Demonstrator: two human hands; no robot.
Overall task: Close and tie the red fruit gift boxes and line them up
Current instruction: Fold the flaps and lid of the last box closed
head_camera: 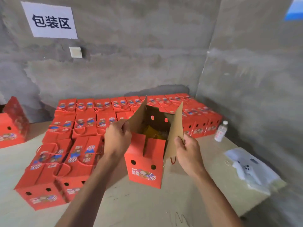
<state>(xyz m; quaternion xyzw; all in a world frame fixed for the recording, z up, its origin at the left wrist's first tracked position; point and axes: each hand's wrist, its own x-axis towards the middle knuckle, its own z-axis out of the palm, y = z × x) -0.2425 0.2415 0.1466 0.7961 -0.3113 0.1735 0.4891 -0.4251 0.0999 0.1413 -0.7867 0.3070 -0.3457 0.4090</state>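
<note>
Two tall brown flaps stand open on the red gift box in front of me on the bench, and I pinch the left flap with my left hand and the right flap with my right hand. Rows of closed red boxes, cords tied, fill the bench's far left up to the wall. A water bottle stands near the right edge.

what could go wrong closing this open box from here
Both hands, left hand and right hand, pinch the open box by its tall flaps; folding them unevenly could crease the cardboard. The red cord hanging at the right side might get trapped under a flap. The water bottle stands near and could be knocked.
</note>
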